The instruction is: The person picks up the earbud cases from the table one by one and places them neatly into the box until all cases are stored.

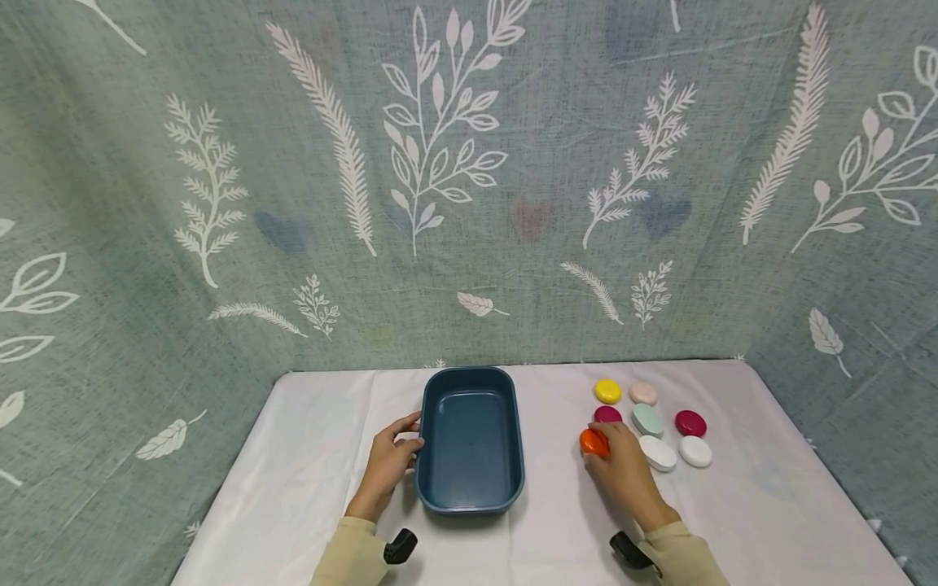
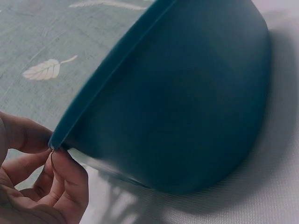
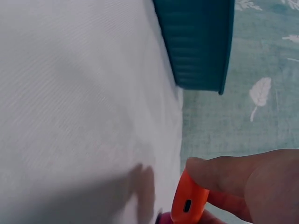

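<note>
A dark blue rectangular tub (image 1: 471,439) stands empty on the white tablecloth. My left hand (image 1: 392,462) grips its left rim (image 2: 53,139) between thumb and fingers. To the right, my right hand (image 1: 621,468) pinches an orange oval case (image 1: 593,442); the right wrist view shows that orange case (image 3: 188,200) held between thumb and fingers just above the cloth, with a small port on its edge. The tub's end (image 3: 198,44) shows farther off in that view.
Beside the right hand lie several oval cases: yellow (image 1: 607,391), pale pink (image 1: 642,393), two magenta (image 1: 690,422), mint (image 1: 648,420) and two white (image 1: 694,451). Leaf-print fabric walls enclose the table (image 1: 308,456) at the back and both sides.
</note>
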`<move>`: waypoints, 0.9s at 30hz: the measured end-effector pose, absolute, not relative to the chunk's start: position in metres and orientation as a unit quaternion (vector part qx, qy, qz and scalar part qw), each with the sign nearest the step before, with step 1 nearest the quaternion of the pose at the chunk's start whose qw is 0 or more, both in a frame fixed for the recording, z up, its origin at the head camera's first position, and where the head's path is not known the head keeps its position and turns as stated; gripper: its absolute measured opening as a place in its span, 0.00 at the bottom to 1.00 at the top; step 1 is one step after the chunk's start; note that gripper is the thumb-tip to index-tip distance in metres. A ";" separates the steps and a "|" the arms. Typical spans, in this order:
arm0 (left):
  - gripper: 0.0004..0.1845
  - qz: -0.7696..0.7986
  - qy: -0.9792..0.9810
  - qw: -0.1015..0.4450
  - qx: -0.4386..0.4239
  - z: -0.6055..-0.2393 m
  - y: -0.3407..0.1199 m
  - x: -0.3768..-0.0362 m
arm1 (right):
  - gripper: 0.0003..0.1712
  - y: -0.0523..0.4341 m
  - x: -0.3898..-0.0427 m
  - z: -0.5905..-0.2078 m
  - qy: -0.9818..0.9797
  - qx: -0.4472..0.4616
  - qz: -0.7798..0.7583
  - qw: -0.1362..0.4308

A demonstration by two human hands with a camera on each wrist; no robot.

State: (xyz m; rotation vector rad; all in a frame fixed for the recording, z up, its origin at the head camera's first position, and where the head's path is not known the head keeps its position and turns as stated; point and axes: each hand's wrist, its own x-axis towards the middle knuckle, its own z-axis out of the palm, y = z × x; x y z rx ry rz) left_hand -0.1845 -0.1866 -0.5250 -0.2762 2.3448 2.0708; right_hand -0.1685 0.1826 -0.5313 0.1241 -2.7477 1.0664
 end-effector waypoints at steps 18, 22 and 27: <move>0.28 0.663 0.744 0.003 -0.089 -0.524 -0.187 -0.183 | 0.26 0.166 -0.175 -0.512 -0.896 0.071 0.421 0.124; 0.29 0.663 0.743 0.004 -0.089 -0.527 -0.188 -0.184 | 0.26 0.159 -0.177 -0.507 -0.891 0.066 0.435 0.112; 0.29 0.664 0.743 0.006 -0.090 -0.530 -0.188 -0.186 | 0.27 0.151 -0.181 -0.502 -0.893 0.055 0.437 0.086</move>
